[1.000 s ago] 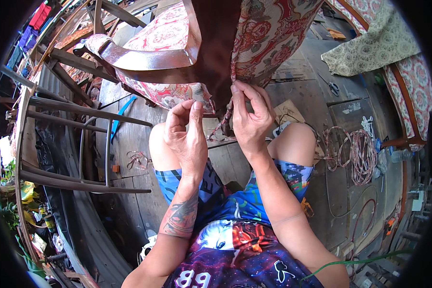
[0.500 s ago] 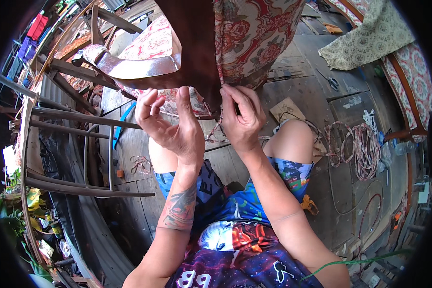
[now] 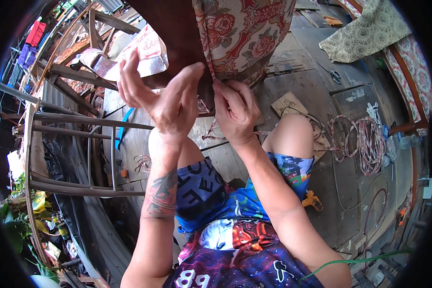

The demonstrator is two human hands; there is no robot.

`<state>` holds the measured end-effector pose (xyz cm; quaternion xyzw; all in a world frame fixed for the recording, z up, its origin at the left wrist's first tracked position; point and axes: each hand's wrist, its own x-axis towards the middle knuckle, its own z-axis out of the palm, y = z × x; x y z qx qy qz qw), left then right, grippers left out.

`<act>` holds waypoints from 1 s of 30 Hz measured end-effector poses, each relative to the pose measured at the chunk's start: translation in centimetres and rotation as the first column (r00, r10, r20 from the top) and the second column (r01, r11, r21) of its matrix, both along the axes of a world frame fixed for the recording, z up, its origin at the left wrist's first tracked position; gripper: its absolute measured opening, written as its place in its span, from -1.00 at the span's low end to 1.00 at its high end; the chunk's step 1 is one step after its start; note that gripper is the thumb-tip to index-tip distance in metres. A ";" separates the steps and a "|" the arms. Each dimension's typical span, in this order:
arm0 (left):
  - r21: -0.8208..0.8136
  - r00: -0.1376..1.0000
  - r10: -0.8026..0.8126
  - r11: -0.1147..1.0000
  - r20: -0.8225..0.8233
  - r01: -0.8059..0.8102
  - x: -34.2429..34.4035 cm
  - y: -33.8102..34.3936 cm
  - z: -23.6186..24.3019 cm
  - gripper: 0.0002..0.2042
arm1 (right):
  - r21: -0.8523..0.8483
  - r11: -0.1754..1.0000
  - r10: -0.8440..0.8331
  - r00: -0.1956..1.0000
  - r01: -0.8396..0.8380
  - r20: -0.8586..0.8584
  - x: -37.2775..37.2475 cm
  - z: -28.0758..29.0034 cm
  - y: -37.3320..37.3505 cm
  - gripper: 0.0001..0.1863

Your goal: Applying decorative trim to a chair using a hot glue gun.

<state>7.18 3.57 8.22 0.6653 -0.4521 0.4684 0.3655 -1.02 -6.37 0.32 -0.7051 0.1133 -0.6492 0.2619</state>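
Note:
In front of me stands a chair with a dark polished wood frame (image 3: 180,33) and red-and-cream floral upholstery (image 3: 254,33). A narrow patterned trim cord (image 3: 204,43) runs down the seam where fabric meets wood. My right hand (image 3: 237,113) pinches this trim at the lower end of the seam, fingers curled in. A loose tail of trim (image 3: 211,128) hangs below, partly hidden by the hand. My left hand (image 3: 165,103) is raised with fingers spread, its thumb against or close to the wood beside the seam; contact is hard to tell. The chair's curved armrest (image 3: 153,66) shows behind that hand.
A coil of patterned cord (image 3: 371,149) and scissors (image 3: 335,75) lie on the plank floor at right. Near my knee are a wooden board (image 3: 287,104) and a yellow-orange tool (image 3: 313,200). A metal frame (image 3: 93,191) stands left. Beige cloth (image 3: 365,36) drapes another floral seat (image 3: 413,72).
My left hand has moved up, its thumb now near the seam. My right hand keeps its pinch on the trim. The chair appears shifted slightly left in view.

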 end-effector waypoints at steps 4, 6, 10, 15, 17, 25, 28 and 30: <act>0.190 0.979 0.143 0.967 0.146 -0.170 0.8 -0.2 -0.2 -0.72 | 0.012 1.000 0.013 1.000 -0.013 -0.013 -0.1 -0.1 0.0 -0.69; 0.203 0.991 0.105 0.972 0.080 -0.119 1.3 -0.1 -0.1 -0.74 | 0.005 1.000 0.003 1.000 -0.003 -0.027 -0.1 -0.1 -0.1 -0.69; 0.180 0.994 0.069 0.980 0.090 -0.084 1.7 -0.3 -0.1 -0.75 | -0.005 1.000 0.011 1.000 -0.011 -0.019 0.1 -0.4 -0.2 -0.68; 0.186 0.968 0.004 0.981 0.250 -0.052 1.7 -0.4 1.4 -0.75 | -0.022 1.000 0.009 1.000 -0.009 -0.001 0.5 -0.8 -0.1 -0.64; 0.181 0.974 -0.040 0.983 0.223 -0.001 2.2 -0.6 1.5 -0.74 | -0.025 1.000 0.005 1.000 -0.005 0.006 0.7 -1.1 -0.3 -0.65; 0.240 0.959 -0.001 0.968 0.282 -0.069 2.7 0.8 1.0 -0.64 | -0.050 0.999 -0.003 1.000 0.004 0.026 0.9 -1.1 -0.2 -0.70; 0.245 0.961 0.000 0.967 0.278 -0.071 2.7 1.0 0.9 -0.64 | -0.070 0.998 -0.010 1.000 0.011 0.014 1.0 -1.3 -0.1 -0.69; 0.240 0.968 -0.010 0.969 0.252 -0.052 2.7 0.9 0.9 -0.64 | -0.086 0.996 -0.026 1.000 0.025 -0.005 0.9 -1.3 -0.2 -0.68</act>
